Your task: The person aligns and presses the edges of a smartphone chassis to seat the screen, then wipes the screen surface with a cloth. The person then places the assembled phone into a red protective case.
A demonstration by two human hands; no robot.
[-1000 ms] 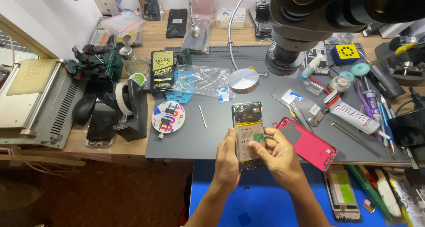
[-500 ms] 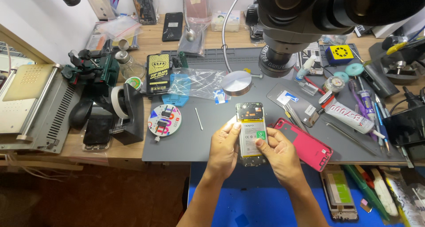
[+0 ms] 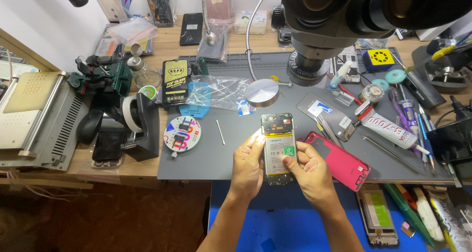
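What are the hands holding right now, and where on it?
Both hold an opened phone: left hand on its left long edge, right hand on its lower right edge.

A wooden desk [image 3: 147,169] fills the upper frame, most of it covered by a grey work mat [image 3: 211,158]. On the mat lie a round parts dish [image 3: 182,134] at centre left, a thin metal pin [image 3: 221,132], a clear plastic bag [image 3: 216,92], a red phone back cover [image 3: 339,159] at centre right and a white glue tube [image 3: 388,129]. A black phone [image 3: 191,29] lies on the bare wood at top centre.
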